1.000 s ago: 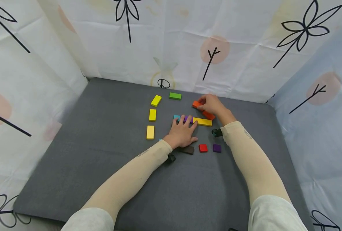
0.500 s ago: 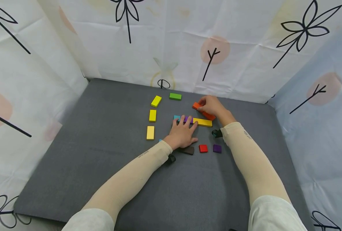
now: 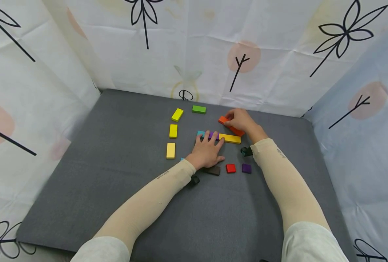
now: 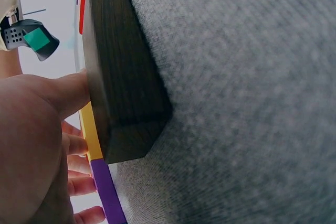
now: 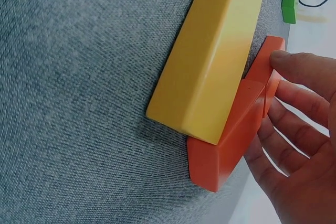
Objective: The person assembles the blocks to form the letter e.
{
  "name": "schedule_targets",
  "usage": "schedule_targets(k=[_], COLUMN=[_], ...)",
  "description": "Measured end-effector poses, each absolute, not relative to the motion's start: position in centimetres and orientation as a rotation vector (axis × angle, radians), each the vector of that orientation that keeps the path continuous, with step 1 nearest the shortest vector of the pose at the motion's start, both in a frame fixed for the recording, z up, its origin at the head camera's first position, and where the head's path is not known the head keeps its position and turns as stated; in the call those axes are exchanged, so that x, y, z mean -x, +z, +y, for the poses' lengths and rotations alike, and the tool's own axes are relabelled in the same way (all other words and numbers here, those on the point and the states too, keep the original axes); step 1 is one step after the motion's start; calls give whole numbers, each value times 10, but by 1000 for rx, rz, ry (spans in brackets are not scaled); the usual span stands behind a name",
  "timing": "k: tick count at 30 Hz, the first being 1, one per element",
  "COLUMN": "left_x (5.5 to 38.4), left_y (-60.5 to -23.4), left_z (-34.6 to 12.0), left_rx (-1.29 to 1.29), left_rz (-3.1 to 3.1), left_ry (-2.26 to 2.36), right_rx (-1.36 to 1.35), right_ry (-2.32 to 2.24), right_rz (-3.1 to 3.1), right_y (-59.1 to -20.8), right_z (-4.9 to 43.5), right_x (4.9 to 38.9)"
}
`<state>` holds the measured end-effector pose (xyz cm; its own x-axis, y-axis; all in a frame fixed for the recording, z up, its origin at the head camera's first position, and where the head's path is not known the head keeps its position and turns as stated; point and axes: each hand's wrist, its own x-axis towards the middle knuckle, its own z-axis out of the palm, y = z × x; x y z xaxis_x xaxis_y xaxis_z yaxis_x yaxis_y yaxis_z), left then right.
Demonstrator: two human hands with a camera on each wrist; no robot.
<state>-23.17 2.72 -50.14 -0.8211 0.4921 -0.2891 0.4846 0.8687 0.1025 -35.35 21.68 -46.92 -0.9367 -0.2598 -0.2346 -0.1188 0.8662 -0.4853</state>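
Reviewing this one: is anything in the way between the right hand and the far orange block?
Nothing visible. The right hand touches the far orange block directly. The near orange block sits at its end, and the golden-yellow block lies on the side away from the hand; neither comes between.

Two orange blocks point(image 5: 239, 135) end to end, slanting beside yellow block point(image 5: 207, 59).

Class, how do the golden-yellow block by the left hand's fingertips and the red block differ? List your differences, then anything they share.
Colour: the golden-yellow block is warm yellow; the red block is bright red.
Shape: the golden-yellow block is long and narrow; the red block looks short, nearly square.
Placement: the golden-yellow block meets a purple block end to end; the red block sits apart.
Shared: both lie on the grey table.
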Motion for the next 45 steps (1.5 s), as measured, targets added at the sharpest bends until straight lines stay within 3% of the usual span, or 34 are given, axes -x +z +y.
schedule_targets(k=[30,45], left_x=[230,229], left_y=[-503,-498], left_z=[27,23], left_rx=[-747,-787], left_rz=[2754,2793], left_ry=[60,57], right_rx=[295,339], right_ry=[-710,-861], right_rz=[2764,2835], right_y=[-464,-447], right_z=[221,239], right_x=[344,315])
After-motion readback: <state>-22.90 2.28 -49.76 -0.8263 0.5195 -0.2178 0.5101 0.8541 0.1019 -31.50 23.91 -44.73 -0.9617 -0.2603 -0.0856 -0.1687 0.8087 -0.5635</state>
